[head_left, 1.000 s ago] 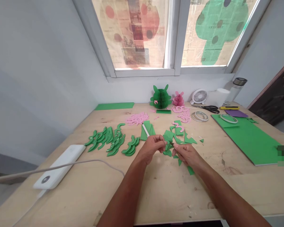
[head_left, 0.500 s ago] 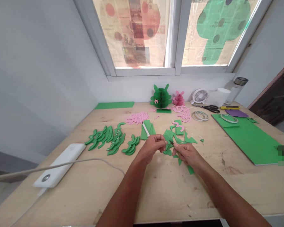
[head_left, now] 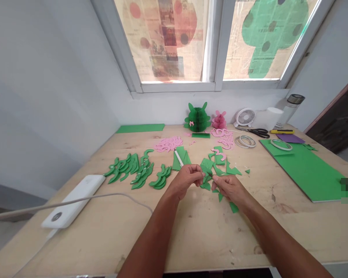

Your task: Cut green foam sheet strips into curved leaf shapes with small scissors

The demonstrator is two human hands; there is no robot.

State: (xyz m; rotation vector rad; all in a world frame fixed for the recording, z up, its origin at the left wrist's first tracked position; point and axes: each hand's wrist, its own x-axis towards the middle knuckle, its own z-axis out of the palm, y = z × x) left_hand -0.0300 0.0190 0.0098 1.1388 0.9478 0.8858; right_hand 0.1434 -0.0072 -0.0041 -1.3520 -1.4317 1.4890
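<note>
Close together over the middle of the table, both my hands are in a pinch. My left hand (head_left: 190,175) has its thumb and fingers closed on a small green paper piece (head_left: 208,173). From the other side my right hand (head_left: 226,184) pinches the same piece; its outline blends with the green paper scraps (head_left: 208,163) behind. More scraps lie under and around the fingers. Just beyond my left hand a white pen (head_left: 178,157) rests on folded green paper (head_left: 186,156). To the left lie stacks of curved green paper cutouts (head_left: 143,173).
Pink cutouts (head_left: 168,144) lie farther back. A green paper figure (head_left: 197,119) and a pink one (head_left: 219,120) stand by the wall. Black scissors (head_left: 258,133), tape rolls (head_left: 245,141) and a green sheet (head_left: 307,173) are at right. A white power bank (head_left: 75,200) with cable is left.
Both hands stay almost in the same place, still pinched together over the scraps. Nothing on the table has visibly moved.
</note>
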